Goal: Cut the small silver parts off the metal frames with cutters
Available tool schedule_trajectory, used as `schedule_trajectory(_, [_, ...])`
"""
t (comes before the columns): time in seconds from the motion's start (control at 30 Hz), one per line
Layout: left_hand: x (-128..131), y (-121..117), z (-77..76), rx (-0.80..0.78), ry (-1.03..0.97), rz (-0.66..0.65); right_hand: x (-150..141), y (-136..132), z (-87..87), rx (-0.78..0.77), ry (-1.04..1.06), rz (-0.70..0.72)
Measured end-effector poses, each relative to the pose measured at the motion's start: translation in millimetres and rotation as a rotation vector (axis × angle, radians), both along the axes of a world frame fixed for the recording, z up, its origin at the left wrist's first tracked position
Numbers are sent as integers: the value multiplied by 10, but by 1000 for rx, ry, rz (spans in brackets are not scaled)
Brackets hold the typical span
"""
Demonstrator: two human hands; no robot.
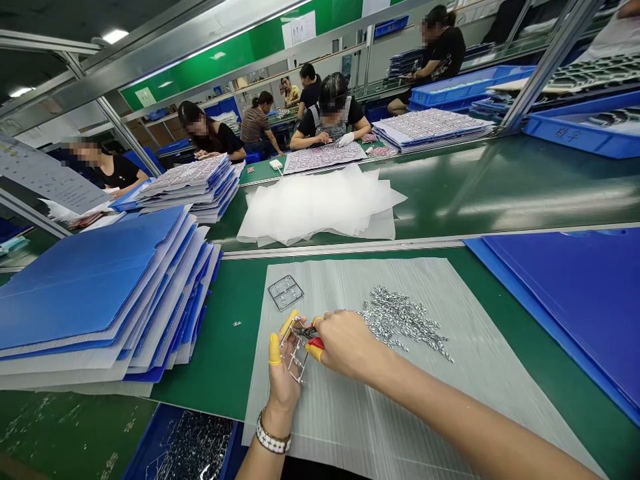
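My left hand [284,373], with yellow finger cots on its tips, grips a small chromed plastic sprue frame [300,357] held tilted above the white foam sheet [350,413]. In my right hand [343,340] is a pair of red-handled nippers [316,343], closed in on the frame from the right; whether the jaws touch it I cannot tell. Another sprue frame [285,293] lies flat at the sheet's upper left. Right of my hands, a pile of small shiny silver parts [400,317] is spread over the sheet.
A tall stack of blue boards and foam sheets [85,280] stands left. Blue boards [575,300] lie right. Below the bench edge is a blue bin [165,433] of dark scraps. White foam sheets [320,207] lie on the green belt [475,180]; several people work beyond.
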State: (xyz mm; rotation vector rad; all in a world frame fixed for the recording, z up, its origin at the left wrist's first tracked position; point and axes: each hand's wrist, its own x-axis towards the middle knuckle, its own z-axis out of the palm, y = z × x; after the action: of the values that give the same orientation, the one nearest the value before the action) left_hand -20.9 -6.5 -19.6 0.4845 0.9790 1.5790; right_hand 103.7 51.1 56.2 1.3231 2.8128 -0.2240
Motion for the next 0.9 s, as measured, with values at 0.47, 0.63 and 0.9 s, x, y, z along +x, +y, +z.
schedule_trajectory(0.47, [22,-1,-14,13,-1,-15,-1,-12,78,-20,-20,-6])
schedule_trajectory(0.63, [27,-2,-17,11,6,7,-8,-19,78,5,-18,12])
schedule_trajectory(0.9, [-107,52,37,-27,-151,17,63,-57,-15,24,-25,-11])
